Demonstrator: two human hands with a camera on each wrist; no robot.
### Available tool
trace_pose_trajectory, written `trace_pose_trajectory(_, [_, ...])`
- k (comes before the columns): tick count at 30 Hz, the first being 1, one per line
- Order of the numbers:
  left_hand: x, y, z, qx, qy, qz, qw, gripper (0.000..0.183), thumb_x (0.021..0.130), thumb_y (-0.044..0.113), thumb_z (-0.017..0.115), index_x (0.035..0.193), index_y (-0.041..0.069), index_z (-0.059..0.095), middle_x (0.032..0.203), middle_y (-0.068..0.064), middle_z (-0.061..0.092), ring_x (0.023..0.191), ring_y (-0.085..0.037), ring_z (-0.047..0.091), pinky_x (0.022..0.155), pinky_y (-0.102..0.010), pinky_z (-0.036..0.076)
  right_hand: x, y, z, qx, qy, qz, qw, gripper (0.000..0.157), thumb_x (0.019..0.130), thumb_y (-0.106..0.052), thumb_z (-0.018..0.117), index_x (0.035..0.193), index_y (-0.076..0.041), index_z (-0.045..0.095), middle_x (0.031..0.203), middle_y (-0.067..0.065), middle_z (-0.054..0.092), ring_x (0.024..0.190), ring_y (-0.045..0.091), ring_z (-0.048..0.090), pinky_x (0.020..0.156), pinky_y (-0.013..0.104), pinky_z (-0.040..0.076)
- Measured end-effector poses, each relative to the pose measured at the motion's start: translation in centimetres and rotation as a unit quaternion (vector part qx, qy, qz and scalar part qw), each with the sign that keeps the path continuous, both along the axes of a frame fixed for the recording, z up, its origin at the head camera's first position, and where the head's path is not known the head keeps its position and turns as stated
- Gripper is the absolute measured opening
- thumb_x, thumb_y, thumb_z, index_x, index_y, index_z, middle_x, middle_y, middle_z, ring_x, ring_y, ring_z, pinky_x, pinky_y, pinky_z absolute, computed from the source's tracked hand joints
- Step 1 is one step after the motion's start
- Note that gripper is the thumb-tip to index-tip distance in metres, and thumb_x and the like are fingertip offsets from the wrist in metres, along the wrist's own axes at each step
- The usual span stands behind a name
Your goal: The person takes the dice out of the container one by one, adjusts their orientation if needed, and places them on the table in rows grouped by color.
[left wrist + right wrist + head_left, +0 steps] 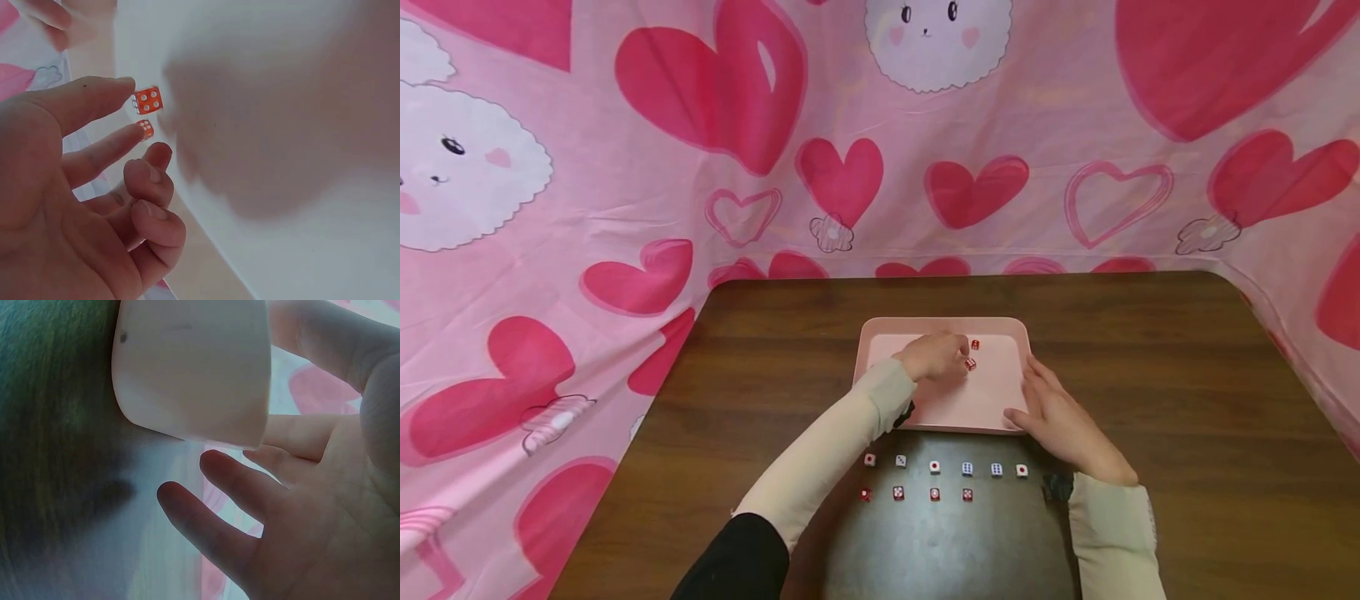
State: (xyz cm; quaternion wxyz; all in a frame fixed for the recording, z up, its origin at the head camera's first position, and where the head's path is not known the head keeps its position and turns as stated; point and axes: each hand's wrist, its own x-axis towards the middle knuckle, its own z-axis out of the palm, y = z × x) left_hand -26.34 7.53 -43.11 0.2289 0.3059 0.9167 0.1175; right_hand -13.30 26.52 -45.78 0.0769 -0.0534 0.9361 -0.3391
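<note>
Inside a pink tray (981, 408) my left hand (936, 354) reaches down beside two red dice with white pips. The nearer die (149, 100) is by the thumb tip, and the index finger partly covers the other die (145, 129). Whether these fingers touch the dice, I cannot tell. The remaining fingers of that hand (94, 194) are bent. At the tray's right side rests my right hand (1067, 421), thumb by the near corner and fingers along the rim. In the right wrist view, the tray wall (194, 375) hides some fingertips, while two straight fingers (209, 528) stand apart from it.
In front of the tray on the brown table (1187, 400) lies a row of several white dice (967, 469). A row of several red dice (935, 494) lies nearer to me. Behind the table hangs a pink cloth (910, 242) with hearts.
</note>
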Motion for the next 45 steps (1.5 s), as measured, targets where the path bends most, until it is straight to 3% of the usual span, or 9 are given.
trace_pose_trajectory(10, [-0.6, 0.2, -0.5, -0.022, 0.026, -0.046, 0.9984, 0.025, 0.092, 0.023, 0.061, 0.115, 0.014, 0.065, 0.1, 0.0, 0.063, 0.089, -0.014, 0.054, 0.074, -0.024, 0.045, 0.0, -0.1, 0.1, 0.0, -0.011, -0.004, 1.0, 0.079, 0.09, -0.03, 0.066, 0.148, 0.008, 0.028, 0.16, 0.022, 0.012, 0.141, 0.047, 0.025, 0.108, 0.06, 0.028])
trace_pose_trajectory(17, [-0.7, 0.1, -0.6, -0.001, 0.012, -0.08, 0.9967, 0.02, 0.092, 0.016, 0.06, 0.11, 0.014, 0.067, 0.113, -0.001, 0.065, 0.092, -0.014, 0.054, 0.075, -0.022, 0.043, -0.1, -0.2, 0.2, -0.004, -0.007, 0.0, 1.0, 0.079, 0.09, -0.031, 0.066, 0.147, 0.009, 0.029, 0.159, 0.022, 0.013, 0.141, 0.047, 0.026, 0.109, 0.06, 0.028])
trace_pose_trajectory(22, [-0.9, 0.1, -1.0, 0.013, 0.0, -0.09, 0.9959, 0.017, 0.091, 0.015, 0.062, 0.107, 0.013, 0.067, 0.1, -0.002, 0.064, 0.085, -0.013, 0.052, 0.07, -0.02, 0.041, -0.1, -0.1, 0.1, -0.005, -0.017, -0.002, 1.0, 0.079, 0.09, -0.03, 0.066, 0.148, 0.007, 0.027, 0.16, 0.022, 0.011, 0.141, 0.047, 0.024, 0.108, 0.061, 0.027])
trace_pose_trajectory(33, [-0.9, 0.4, -1.4, 0.0, 0.013, -0.064, 0.9979, 0.013, 0.088, 0.021, 0.067, 0.1, 0.014, 0.067, 0.084, 0.001, 0.06, 0.076, -0.012, 0.051, 0.063, -0.02, 0.04, 0.0, 0.0, 0.1, -0.004, -0.018, -0.003, 1.0, 0.079, 0.09, -0.029, 0.066, 0.148, 0.007, 0.026, 0.16, 0.022, 0.012, 0.141, 0.047, 0.024, 0.108, 0.06, 0.028])
trace_pose_trajectory(45, [-0.6, 0.7, -1.4, -0.014, 0.019, -0.035, 0.9991, 0.013, 0.088, 0.025, 0.069, 0.097, 0.016, 0.067, 0.089, 0.001, 0.059, 0.081, -0.012, 0.051, 0.064, -0.023, 0.04, 0.1, 0.1, 0.2, -0.006, -0.023, -0.005, 1.0, 0.079, 0.09, -0.029, 0.066, 0.149, 0.006, 0.026, 0.16, 0.021, 0.011, 0.142, 0.046, 0.024, 0.108, 0.06, 0.028])
